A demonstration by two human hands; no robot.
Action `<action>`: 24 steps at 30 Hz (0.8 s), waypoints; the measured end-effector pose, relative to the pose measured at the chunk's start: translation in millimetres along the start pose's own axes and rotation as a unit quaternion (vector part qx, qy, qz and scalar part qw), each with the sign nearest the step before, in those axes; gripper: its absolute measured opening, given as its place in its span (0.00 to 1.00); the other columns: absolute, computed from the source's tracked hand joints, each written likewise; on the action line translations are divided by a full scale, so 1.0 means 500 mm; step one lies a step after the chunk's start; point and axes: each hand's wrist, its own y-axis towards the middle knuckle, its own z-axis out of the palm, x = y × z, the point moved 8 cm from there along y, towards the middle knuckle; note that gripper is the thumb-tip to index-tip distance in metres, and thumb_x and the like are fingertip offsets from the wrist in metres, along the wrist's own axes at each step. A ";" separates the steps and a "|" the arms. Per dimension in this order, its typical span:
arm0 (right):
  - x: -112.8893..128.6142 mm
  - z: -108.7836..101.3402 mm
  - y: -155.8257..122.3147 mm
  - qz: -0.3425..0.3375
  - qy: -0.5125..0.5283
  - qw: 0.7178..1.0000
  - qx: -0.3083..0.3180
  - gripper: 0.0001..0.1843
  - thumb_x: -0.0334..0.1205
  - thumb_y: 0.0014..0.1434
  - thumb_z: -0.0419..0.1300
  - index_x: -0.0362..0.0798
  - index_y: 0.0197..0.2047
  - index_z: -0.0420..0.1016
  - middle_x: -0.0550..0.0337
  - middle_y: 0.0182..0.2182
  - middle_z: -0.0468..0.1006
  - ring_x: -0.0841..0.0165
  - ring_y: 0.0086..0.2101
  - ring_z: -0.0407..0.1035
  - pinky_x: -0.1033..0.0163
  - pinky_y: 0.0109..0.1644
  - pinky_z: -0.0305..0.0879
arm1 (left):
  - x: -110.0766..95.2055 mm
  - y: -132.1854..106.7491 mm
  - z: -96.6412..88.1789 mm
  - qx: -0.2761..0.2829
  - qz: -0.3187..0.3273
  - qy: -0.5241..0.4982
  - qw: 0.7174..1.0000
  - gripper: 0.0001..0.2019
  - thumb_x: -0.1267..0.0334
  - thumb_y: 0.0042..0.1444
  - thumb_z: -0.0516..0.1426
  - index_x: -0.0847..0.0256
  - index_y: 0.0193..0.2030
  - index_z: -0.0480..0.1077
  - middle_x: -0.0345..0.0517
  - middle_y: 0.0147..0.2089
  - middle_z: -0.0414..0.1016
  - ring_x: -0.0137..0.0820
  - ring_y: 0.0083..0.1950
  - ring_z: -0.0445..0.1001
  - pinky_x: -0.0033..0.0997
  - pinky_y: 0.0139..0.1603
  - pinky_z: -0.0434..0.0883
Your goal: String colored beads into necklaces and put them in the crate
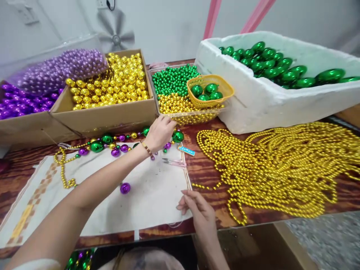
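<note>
garland (97,146), one; lone purple bead (125,188), one; left hand (161,131) curled, right hand (199,208) half-closed, both holds unclear.

Pale wall (168,30) at 12 o'clock; wall socket (101,4) and electric fan (116,39) at 11; pink bars (212,18) at 1; wood-grained tabletop (206,161) central; speckled grey floor (323,240) at 4.

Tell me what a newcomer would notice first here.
The heap of gold bead strings at right, in front of the white foam box of green balls, would probably stand out first. Purple beads and gold beads fill cardboard boxes at upper left. Centrally, the left hand covers part of a colourful string.
</note>
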 end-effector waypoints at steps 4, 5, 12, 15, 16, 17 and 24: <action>-0.016 -0.008 0.000 0.009 0.022 0.999 -0.029 0.14 0.49 0.59 0.65 0.46 0.39 0.80 0.58 0.24 0.77 0.68 0.24 0.73 0.67 0.26 0.69 | 0.046 0.174 0.000 0.050 -0.071 0.020 0.996 0.18 0.74 0.65 0.45 0.67 0.52 0.74 0.60 0.51 0.75 0.41 0.54 0.71 0.39 0.52 0.69; -0.018 -0.011 0.001 0.011 0.026 0.999 -0.034 0.14 0.49 0.59 0.65 0.46 0.39 0.80 0.58 0.24 0.77 0.68 0.24 0.73 0.67 0.26 0.69 | 0.058 0.206 0.016 0.090 -0.089 0.017 0.992 0.19 0.76 0.63 0.46 0.67 0.52 0.74 0.60 0.52 0.75 0.41 0.54 0.72 0.39 0.52 0.70; -0.028 -0.021 0.005 0.016 0.025 0.999 -0.030 0.15 0.49 0.60 0.64 0.45 0.40 0.81 0.57 0.26 0.78 0.68 0.24 0.73 0.65 0.26 0.70 | 0.103 0.280 0.099 0.191 -0.108 -0.027 0.975 0.14 0.79 0.52 0.56 0.69 0.44 0.78 0.62 0.47 0.78 0.44 0.53 0.76 0.40 0.53 0.71; -0.019 -0.021 0.014 -0.006 0.006 1.000 -0.025 0.15 0.47 0.61 0.63 0.45 0.43 0.82 0.57 0.25 0.78 0.68 0.24 0.74 0.65 0.26 0.71 | 0.106 0.268 0.072 0.137 -0.114 -0.058 0.982 0.14 0.76 0.56 0.55 0.70 0.48 0.75 0.62 0.50 0.76 0.44 0.55 0.74 0.43 0.56 0.69; -0.013 -0.020 0.018 -0.018 -0.002 1.000 -0.021 0.15 0.47 0.62 0.63 0.45 0.45 0.82 0.58 0.25 0.78 0.68 0.24 0.74 0.65 0.26 0.71 | 0.103 0.255 0.052 0.102 -0.121 -0.114 0.981 0.13 0.74 0.58 0.55 0.70 0.48 0.75 0.61 0.49 0.76 0.42 0.53 0.74 0.42 0.56 0.69; -0.007 -0.017 0.023 -0.030 -0.009 0.999 -0.015 0.15 0.46 0.62 0.62 0.45 0.46 0.81 0.58 0.26 0.78 0.68 0.24 0.74 0.65 0.26 0.71 | 0.096 0.235 0.034 0.071 -0.129 -0.204 0.968 0.12 0.73 0.59 0.55 0.69 0.48 0.74 0.58 0.47 0.77 0.39 0.51 0.75 0.41 0.55 0.70; 0.041 0.003 0.033 -0.086 -0.040 0.995 -0.012 0.09 0.42 0.64 0.61 0.47 0.41 0.80 0.58 0.27 0.80 0.70 0.25 0.75 0.69 0.26 0.68 | -0.014 -0.061 0.031 0.151 -0.245 -0.793 0.537 0.10 0.63 0.64 0.57 0.64 0.47 0.75 0.50 0.42 0.78 0.27 0.37 0.77 0.31 0.44 0.73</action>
